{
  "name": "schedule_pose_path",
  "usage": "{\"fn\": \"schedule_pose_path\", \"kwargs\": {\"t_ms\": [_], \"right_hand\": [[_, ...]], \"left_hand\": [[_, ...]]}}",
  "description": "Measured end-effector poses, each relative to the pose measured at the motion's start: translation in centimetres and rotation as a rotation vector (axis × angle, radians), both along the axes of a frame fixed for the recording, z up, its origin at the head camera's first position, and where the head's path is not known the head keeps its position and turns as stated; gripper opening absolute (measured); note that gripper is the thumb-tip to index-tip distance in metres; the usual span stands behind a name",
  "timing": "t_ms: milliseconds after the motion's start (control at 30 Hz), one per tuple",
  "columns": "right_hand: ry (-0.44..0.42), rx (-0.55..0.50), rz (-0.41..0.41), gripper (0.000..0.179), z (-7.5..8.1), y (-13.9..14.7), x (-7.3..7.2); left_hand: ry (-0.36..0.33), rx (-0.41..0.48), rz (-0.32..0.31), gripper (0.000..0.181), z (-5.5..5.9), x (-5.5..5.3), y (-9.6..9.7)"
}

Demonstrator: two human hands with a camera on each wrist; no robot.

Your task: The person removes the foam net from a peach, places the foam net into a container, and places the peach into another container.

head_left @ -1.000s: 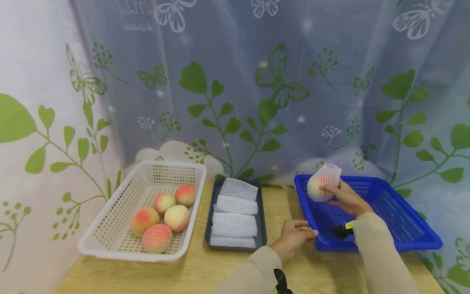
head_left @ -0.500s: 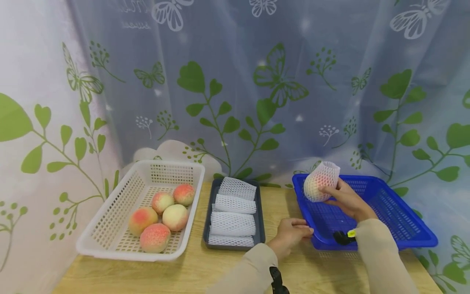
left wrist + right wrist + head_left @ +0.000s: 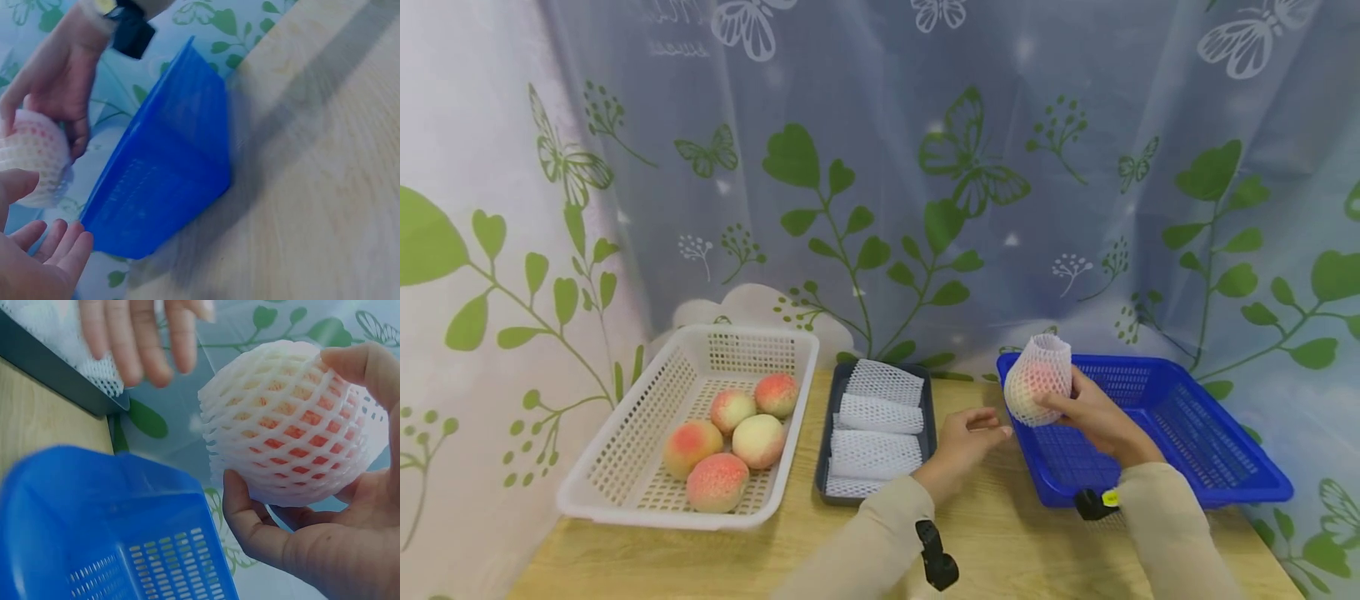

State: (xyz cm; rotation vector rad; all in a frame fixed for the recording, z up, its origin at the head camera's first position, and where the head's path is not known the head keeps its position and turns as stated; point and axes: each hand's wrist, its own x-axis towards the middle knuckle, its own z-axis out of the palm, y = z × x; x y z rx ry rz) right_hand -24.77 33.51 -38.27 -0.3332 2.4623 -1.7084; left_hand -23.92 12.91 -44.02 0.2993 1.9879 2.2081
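In the head view my right hand (image 3: 1101, 417) grips a peach in a white foam net (image 3: 1037, 385), over the left rim of the blue basket (image 3: 1195, 437). The net's loose end sticks up above the fruit. The right wrist view shows fingers and thumb (image 3: 369, 365) around the netted peach (image 3: 287, 425), its red and pale skin visible through the mesh. My left hand (image 3: 962, 446) hovers between the dark tray (image 3: 824, 454) and the blue basket, holding nothing. Its fingers (image 3: 74, 250) are loosely extended below the peach in the left wrist view.
Several white foam nets (image 3: 880, 454) lie in the dark tray. At left a white basket (image 3: 655, 522) contains several bare peaches (image 3: 717, 483). The wooden table (image 3: 805, 558) carries all three containers, and a patterned curtain (image 3: 880, 167) hangs behind.
My left hand has come off the blue basket's rim and moved up and left. The right hand has brought the netted peach slightly left and down, turning its loose end upright.
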Motion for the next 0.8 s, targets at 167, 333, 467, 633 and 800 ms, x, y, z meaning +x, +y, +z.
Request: {"fn": "schedule_pose_path", "kwargs": {"t_ms": [167, 333, 467, 633, 800], "right_hand": [[0.002, -0.003, 0.028, 0.080, -0.4, -1.1, 0.1], [-0.014, -0.005, 0.054, 0.083, -0.8, -2.4, 0.4], [-0.006, 0.017, 0.055, 0.081, -1.1, -3.4, 0.6], [0.008, 0.056, 0.017, 0.081, -1.5, -4.8, 0.8], [0.012, 0.105, -0.047, 0.083, -2.1, -6.4, 1.0]], "left_hand": [[-0.002, 0.053, -0.017, 0.042, 0.7, -0.9, -1.4], [0.002, 0.054, -0.016, 0.044, 1.2, -1.3, -2.5], [-0.012, 0.024, -0.026, 0.048, 1.3, -1.6, -3.1], [-0.050, 0.080, -0.062, 0.051, 0.9, -1.9, -3.6], [-0.069, 0.105, -0.088, 0.053, 0.4, -1.9, -4.0]]}}
